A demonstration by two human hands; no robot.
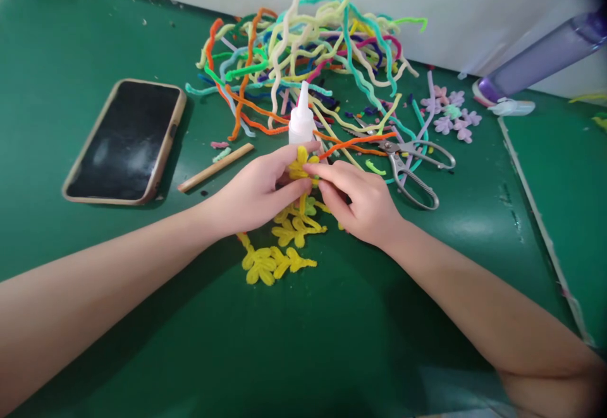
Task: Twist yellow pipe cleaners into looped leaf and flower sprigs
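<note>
Between both hands is a yellow pipe-cleaner flower [300, 168], pinched over the table. My left hand [258, 187] is closed on it, thumb below and fingers above. The fingertips of my right hand [363, 200] press together at its right side. Part of the flower is hidden by the fingers. Under and in front of the hands lie more yellow pipe-cleaner pieces with looped petals [260, 266]. A white squeeze bottle [301, 121] with a pointed nozzle stands upright just behind the fingers.
A heap of coloured pipe cleaners [303, 45] lies at the back. Scissors [403, 159] are to the right, near a lilac-pink flower [450, 111] and a purple bottle [545, 57]. A phone [123, 143] and a wooden stick [215, 168] rest left on the green table [303, 355].
</note>
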